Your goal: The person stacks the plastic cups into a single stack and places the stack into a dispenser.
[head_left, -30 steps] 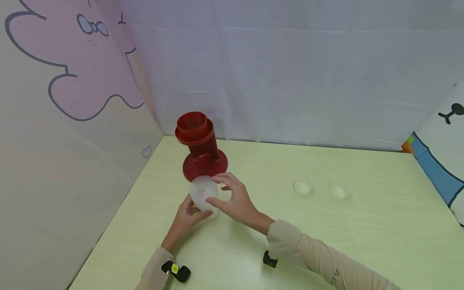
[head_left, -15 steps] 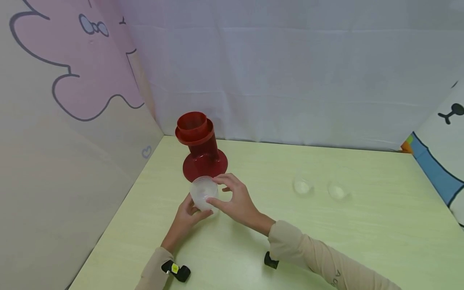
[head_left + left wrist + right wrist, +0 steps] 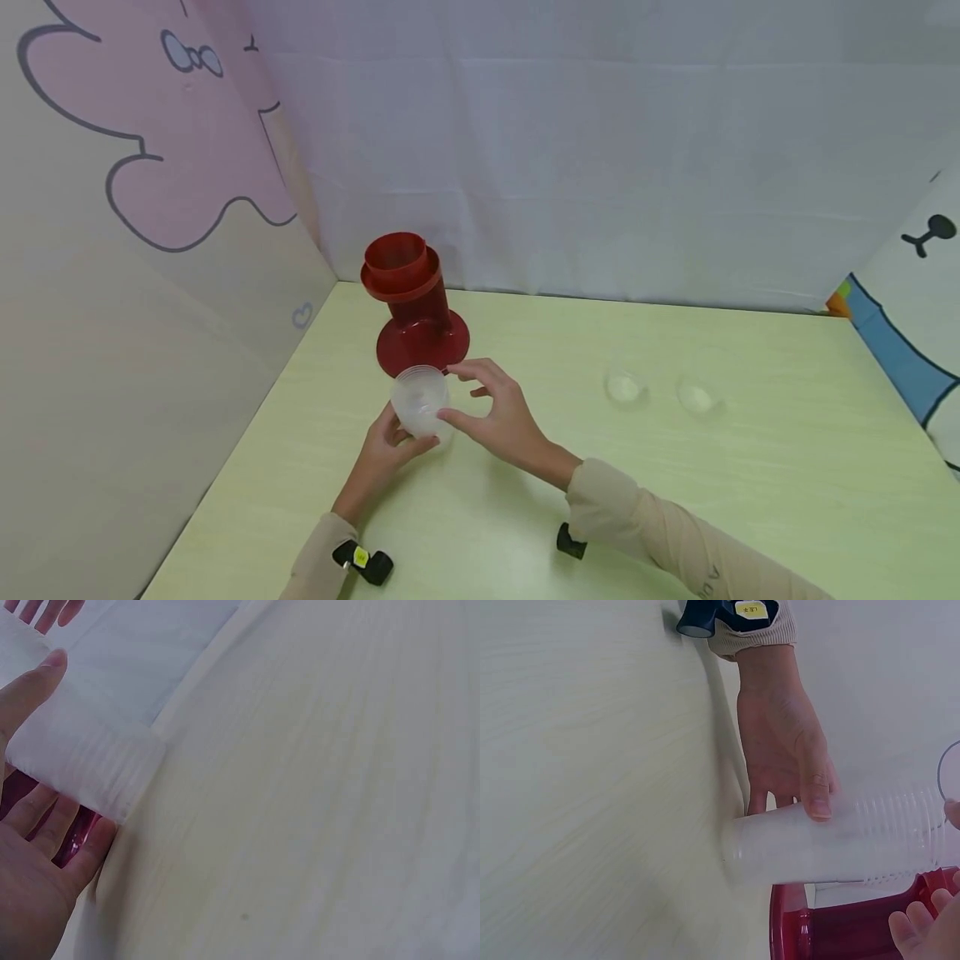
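Together, left hand [image 3: 386, 446] curls round the cup stack [image 3: 417, 407], right hand [image 3: 504, 418] pinching wide across its rim [image 3: 411, 369]

In the head view, the cup stack [image 3: 421, 402] hides some fingers of the left hand [image 3: 382, 447]; toward four o'clock, two clear items [image 3: 625, 387] [image 3: 697, 398] are too faint to name. In the right wrist view, we see the right hand [image 3: 934, 934] cut off at four o'clock.
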The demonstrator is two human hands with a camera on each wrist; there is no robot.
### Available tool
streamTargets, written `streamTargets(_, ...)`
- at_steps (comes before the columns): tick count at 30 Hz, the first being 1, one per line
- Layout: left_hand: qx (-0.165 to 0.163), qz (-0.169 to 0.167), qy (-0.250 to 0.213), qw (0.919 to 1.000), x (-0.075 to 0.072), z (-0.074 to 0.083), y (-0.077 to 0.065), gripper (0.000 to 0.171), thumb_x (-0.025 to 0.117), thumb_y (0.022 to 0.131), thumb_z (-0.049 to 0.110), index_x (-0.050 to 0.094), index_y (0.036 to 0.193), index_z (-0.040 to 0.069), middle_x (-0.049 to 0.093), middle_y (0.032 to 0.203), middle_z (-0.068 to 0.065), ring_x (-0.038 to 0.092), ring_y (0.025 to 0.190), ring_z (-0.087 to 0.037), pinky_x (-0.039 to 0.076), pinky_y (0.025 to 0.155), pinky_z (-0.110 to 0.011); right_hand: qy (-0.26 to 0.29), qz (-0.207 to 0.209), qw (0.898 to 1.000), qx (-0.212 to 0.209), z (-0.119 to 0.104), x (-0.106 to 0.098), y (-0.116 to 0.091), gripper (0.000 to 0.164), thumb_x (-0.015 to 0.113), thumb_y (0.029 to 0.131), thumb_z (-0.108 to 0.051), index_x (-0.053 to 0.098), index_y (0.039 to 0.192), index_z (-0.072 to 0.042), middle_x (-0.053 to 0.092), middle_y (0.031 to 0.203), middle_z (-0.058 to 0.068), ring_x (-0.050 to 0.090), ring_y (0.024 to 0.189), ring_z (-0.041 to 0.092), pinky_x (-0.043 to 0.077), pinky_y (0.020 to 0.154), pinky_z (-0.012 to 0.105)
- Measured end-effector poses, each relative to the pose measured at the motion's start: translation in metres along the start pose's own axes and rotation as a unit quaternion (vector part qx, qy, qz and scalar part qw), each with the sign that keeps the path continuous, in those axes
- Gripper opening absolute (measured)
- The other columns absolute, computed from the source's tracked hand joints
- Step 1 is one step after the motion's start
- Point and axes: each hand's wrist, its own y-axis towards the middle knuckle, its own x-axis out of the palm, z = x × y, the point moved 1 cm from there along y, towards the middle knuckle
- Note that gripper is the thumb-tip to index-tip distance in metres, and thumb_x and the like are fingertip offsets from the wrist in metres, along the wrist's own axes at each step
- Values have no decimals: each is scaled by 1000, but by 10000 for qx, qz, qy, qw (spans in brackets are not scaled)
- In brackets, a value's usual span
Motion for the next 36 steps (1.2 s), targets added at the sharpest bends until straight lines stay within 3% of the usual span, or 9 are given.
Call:
streamTargets(9,-13,-36,9,10000,0,1,1,74,80,77,25,39,138,31,48,134,3,48,122,-22,46,97,-40,67,103,9999,8,3,-10,-7,50,79,78,-21,58,124,-19,57,122,2,53,108,15,53,83,32)
streamTargets(13,-42,-93,46,9999,-1,3,2,75,79,79,20,37,141,26,47,137,0,46,125,-25,43,99,-43,69,159,9998,21,5,-14,-11,50,79,78,-21,58,124,-19,57,121,-2,53,109,17,52,85,34)
streamTargets(17,-34,-121,45,9999,0,17,-1,74,77,79,12,37,141,19,46,137,-6,45,125,-29,41,100,-47,65,213,9997,50,7,-18,-16,51,79,78,-21,58,124,-19,56,121,-6,53,109,14,52,85,33)
streamTargets(21,-51,-120,31,9999,1,31,-4,73,76,79,7,37,140,13,48,136,-9,46,124,-32,42,99,-48,111,280,9995,-9,9,-22,-21,51,79,78,-22,57,125,-19,57,123,-1,54,110,19,52,86,38)
streamTargets(28,-56,-124,12,9999,0,24,-2,74,79,78,15,39,140,19,49,134,-5,48,123,-27,44,99,-43,186,336,9993,18,12,-28,-29,51,78,79,-22,57,125,-20,56,122,-7,54,111,20,51,87,41)
streamTargets(31,-98,-170,-9,9998,0,32,-4,74,78,78,13,38,140,14,49,134,-8,49,121,-29,44,98,-45,154,365,9992,94,8,-30,-32,50,78,79,-19,57,124,-17,56,121,-6,54,111,21,51,87,43)
streamTargets(36,-104,-192,-10,9998,0,33,-4,74,78,78,13,38,140,14,49,134,-8,49,121,-29,45,97,-44,201,458,9986,179,-13,-36,-36,48,77,78,-6,57,122,-6,58,120,6,55,110,26,51,87,48)
